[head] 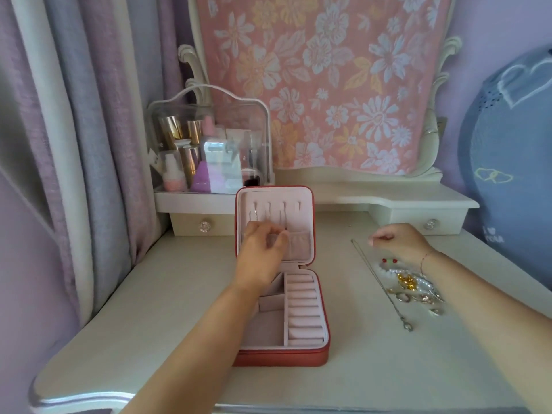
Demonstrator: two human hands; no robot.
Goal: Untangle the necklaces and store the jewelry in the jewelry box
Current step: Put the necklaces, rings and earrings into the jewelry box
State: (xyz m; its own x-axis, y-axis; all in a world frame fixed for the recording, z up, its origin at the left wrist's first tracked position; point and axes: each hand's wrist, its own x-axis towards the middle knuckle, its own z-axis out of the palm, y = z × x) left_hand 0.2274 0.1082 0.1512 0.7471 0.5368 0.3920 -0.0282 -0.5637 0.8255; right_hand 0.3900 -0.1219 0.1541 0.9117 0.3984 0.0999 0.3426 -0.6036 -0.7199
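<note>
Left hand [263,249] at open red, pink-lined jewelry box [280,358]

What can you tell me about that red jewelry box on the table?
The jewelry box is small and square, coral-red and leather-like outside, pale pink and velvety inside. It stands open on the white table, lid upright at the back. The lid has a row of hooks, thin chains hanging from some, and a pocket below. The base holds ring rolls on the right, open compartments on the left. The left hand reaches over it to the lid; what its fingers hold is unclear.
</note>
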